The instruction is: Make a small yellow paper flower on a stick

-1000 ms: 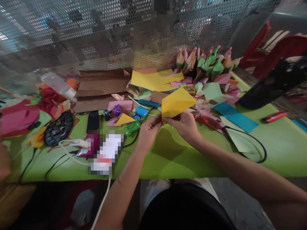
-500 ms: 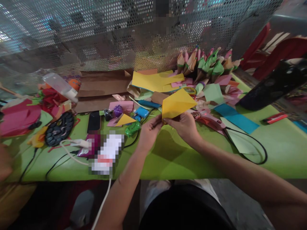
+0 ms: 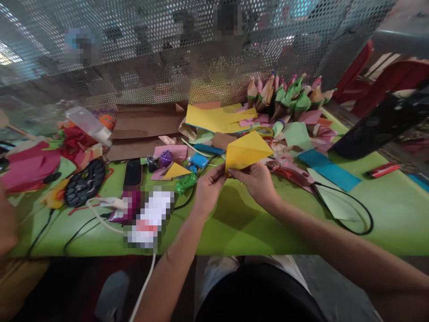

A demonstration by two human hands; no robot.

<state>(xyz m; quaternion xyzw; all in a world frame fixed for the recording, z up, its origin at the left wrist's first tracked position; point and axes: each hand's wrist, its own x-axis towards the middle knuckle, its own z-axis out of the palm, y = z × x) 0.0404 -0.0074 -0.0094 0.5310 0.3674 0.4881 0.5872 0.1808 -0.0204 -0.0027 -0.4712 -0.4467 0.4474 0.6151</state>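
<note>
In the head view, your left hand point(image 3: 209, 188) and right hand point(image 3: 259, 182) pinch the lower corner of a folded yellow paper point(image 3: 247, 150), held above the green tabletop point(image 3: 241, 235). Just right of your right hand lies a pink corded tool point(image 3: 295, 172), near a blue paper strip point(image 3: 330, 170).

Open green surface point(image 3: 239, 241) lies between the forearms point(image 3: 181, 250) and at far right, past a looped black cable point(image 3: 372, 218). Behind the yellow paper point(image 3: 247, 151), paper cones point(image 3: 300, 105) and a perforated screen point(image 3: 150, 82) block the way; a dark bottle point(image 3: 372, 127) rises at right.
</note>
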